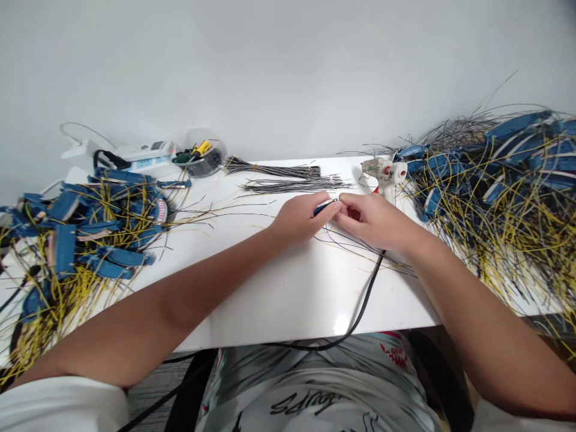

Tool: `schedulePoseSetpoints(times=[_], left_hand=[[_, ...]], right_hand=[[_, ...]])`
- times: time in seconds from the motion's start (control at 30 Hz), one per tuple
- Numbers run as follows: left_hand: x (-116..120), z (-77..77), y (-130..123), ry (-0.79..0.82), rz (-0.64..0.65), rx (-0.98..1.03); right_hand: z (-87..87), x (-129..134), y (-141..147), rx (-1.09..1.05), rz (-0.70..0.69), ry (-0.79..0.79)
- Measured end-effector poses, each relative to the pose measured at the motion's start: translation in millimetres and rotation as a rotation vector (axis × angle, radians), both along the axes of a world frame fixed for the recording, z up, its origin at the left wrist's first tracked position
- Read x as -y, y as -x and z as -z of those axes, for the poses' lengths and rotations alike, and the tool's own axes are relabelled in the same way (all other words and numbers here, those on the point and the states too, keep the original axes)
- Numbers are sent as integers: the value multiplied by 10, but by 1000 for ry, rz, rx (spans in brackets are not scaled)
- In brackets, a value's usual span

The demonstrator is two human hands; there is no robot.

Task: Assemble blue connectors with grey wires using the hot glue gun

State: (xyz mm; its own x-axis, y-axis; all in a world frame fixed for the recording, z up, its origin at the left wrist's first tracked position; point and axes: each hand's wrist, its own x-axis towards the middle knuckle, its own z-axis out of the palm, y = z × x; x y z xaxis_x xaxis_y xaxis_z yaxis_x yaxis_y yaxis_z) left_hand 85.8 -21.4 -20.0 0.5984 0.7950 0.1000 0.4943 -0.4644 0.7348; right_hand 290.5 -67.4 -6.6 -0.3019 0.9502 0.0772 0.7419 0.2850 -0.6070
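My left hand (299,219) is closed around a small blue piece (321,208), of which only a short strip shows between thumb and fingers. It resembles the blue parts piled on both sides. My right hand (375,219) meets the left at the end of this piece, thumb and fingers pinched together. Whatever lies in that pinch is too small and too covered to make out. Thin dark and yellowish wires (344,243) trail across the white table (279,300) below both hands. A thick black cable (371,282) comes out from beneath my right wrist and drops over the front edge.
Left lies a heap of blue parts (65,249) with yellow and black wires; a larger heap (508,180) fills the right. Behind my hands are two bundles of dark wires (274,170), a clear tub (209,162) holding tools, and a whitish translucent device (382,171).
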Motion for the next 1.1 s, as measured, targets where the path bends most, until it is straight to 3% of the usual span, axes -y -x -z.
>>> schedulePoseSetpoints(times=[1.1], left_hand=[[13, 1, 18, 47, -23, 43]], right_hand=[[153, -92, 5, -181, 18, -72]])
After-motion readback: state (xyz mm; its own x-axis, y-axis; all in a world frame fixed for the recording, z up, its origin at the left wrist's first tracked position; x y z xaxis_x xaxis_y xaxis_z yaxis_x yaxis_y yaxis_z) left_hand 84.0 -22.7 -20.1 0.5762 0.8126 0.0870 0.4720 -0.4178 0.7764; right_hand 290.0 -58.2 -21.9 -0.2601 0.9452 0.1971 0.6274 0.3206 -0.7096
